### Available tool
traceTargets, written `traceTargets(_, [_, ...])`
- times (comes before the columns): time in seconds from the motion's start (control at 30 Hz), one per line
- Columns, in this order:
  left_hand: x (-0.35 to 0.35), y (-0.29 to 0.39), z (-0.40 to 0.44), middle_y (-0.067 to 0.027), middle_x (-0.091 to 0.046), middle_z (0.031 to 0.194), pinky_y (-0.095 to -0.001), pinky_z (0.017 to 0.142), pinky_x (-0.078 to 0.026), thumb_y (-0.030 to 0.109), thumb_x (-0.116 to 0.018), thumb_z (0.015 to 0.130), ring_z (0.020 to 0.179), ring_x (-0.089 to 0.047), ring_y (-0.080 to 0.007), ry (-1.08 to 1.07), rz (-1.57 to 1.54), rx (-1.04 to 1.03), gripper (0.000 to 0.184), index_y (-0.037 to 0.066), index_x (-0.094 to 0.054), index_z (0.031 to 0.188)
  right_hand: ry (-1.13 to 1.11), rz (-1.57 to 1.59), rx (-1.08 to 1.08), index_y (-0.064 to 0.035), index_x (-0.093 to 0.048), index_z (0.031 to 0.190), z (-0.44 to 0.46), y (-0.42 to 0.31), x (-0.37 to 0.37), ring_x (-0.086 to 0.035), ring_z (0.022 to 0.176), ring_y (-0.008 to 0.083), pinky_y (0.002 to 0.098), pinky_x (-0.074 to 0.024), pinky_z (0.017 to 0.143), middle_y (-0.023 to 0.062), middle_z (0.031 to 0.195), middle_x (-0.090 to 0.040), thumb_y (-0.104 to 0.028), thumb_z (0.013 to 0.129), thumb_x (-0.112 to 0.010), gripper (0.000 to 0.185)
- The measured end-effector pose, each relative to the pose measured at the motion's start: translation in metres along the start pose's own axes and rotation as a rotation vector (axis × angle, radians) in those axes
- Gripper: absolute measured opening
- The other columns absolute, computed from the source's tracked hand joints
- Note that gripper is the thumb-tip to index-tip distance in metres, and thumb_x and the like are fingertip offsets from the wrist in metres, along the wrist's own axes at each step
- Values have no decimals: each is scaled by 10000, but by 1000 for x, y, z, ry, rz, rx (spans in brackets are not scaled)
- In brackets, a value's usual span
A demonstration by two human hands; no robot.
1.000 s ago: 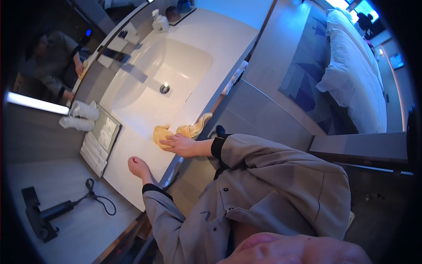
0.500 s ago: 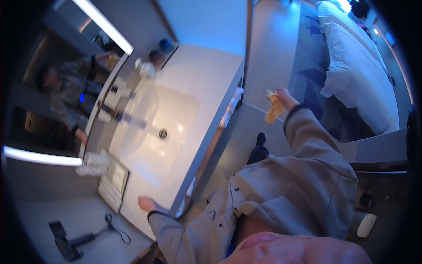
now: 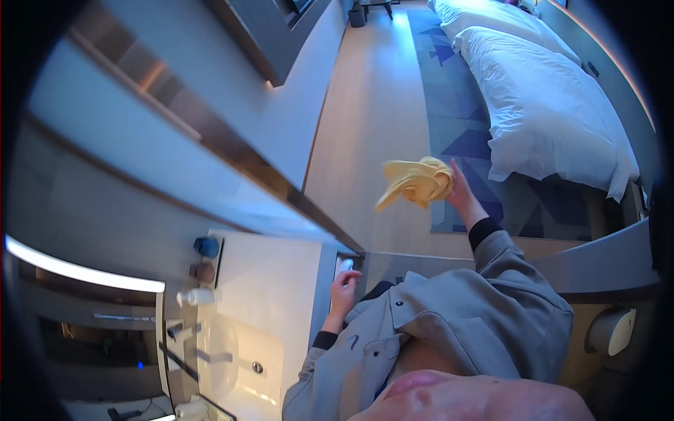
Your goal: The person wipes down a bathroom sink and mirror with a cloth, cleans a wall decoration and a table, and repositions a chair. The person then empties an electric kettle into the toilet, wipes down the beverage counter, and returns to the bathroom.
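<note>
- Since the earlier frame the left hand (image 3: pixel 343 289) has moved off the countertop (image 3: pixel 267 270) to beside its front edge, and the view has turned further toward the bed (image 3: pixel 547 112)
- The right hand (image 3: pixel 460 191) has its fingers closed on the bunched yellow cloth (image 3: pixel 419 181), mostly hidden by the folds
- The cloth is in the air, seen against the wooden floor (image 3: pixel 365 119) and the rug (image 3: pixel 449 81), its loose end trailing left
- Left fingers partly curled near a small white item (image 3: pixel 345 264); cannot tell whether they grip it
</note>
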State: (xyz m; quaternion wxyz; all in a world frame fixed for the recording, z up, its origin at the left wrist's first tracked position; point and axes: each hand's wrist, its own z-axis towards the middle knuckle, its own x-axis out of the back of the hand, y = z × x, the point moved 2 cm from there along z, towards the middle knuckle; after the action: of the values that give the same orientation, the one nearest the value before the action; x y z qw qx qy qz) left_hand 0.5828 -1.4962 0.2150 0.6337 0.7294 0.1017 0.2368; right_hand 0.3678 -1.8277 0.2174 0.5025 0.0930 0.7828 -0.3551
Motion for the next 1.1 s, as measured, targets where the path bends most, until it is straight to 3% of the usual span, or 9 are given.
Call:
traceTargets(0.13, [-66, -1, 132, -64, -590, 892, -266, 726, -464, 73, -472, 854, 792, -561, -123, -205, -139, 1, 143, 19, -578, 933, 112, -171, -195, -43, -455, 1182, 64, 33, 31, -546, 1015, 214, 362, -428, 896, 108, 1141, -534, -361, 896, -420, 429])
traceTargets(0.27, [-97, -9, 285, -81, -547, 1049, -313, 787, -452, 345, -462, 881, 913, -541, -179, -147, -541, 372, 413, 55, -415, 1172, 86, -178, -417, -43, -462, 1166, 138, 18, -13, -559, 987, 207, 349, -432, 888, 94, 1115, -546, -374, 896, -418, 429])
traceTargets(0.4, [-128, -17, 437, -117, -542, 1073, -383, 847, -437, 355, -441, 891, 984, -524, -239, -573, -1245, 595, 412, 40, -430, 1156, -51, -430, -421, -30, -416, 1198, 213, -44, -51, -543, 996, 176, 318, -442, 859, 90, 1119, -529, -403, 886, -437, 487])
traceTargets(0.53, [-150, 17, 558, -54, -586, 918, -319, 734, -464, 211, -573, 836, 825, -568, -167, -83, -817, 434, 259, 62, -544, 1046, 29, -710, -215, -33, -285, 1292, 279, -123, -36, -504, 1008, 155, 280, -429, 847, 82, 1206, -437, -378, 855, -517, 604])
traceTargets(0.63, [-141, 97, 630, -15, -557, 751, -232, 587, -410, 96, -573, 821, 619, -489, -117, 142, 320, -462, 130, 46, -601, 937, 198, -1036, -56, -38, -367, 1262, 325, -175, -6, -518, 984, 168, 267, -424, 839, 84, 1153, -492, -362, 855, -521, 542])
traceTargets(0.73, [-152, 164, 699, -51, -541, 756, -241, 592, -412, 50, -554, 816, 624, -491, -157, -41, -174, -411, 90, 48, -611, 885, 220, -1525, -345, -25, -474, 1185, 403, -223, 18, -524, 969, 176, 263, -412, 847, 73, 1079, -547, -346, 858, -523, 461])
traceTargets(0.8, [-154, 209, 732, -69, -548, 786, -256, 617, -425, 28, -546, 805, 668, -517, -182, -93, -63, -487, 91, 48, -613, 864, 147, -1141, 405, -29, -554, 1103, 462, -245, 12, -529, 972, 184, 293, -404, 870, 73, 1025, -581, -331, 883, -479, 381])
traceTargets(0.97, [-177, 252, 821, -77, -581, 894, -296, 735, -453, -56, -536, 730, 857, -567, -233, -422, 159, -846, 164, 49, -618, 826, -227, -994, 376, -66, -517, 1099, 607, -283, -60, -547, 966, 223, 334, -467, 789, 121, 1009, -577, -246, 923, -358, 297])
traceTargets(1.1, [-143, 252, 887, -89, -598, 879, -304, 748, -456, -75, -545, 739, 845, -570, -228, -37, 146, -748, 151, 36, -613, 815, -299, -486, 2, -76, -512, 1083, 707, -314, -113, -550, 950, 239, 342, -474, 776, 119, 999, -575, -262, 919, -346, 299])
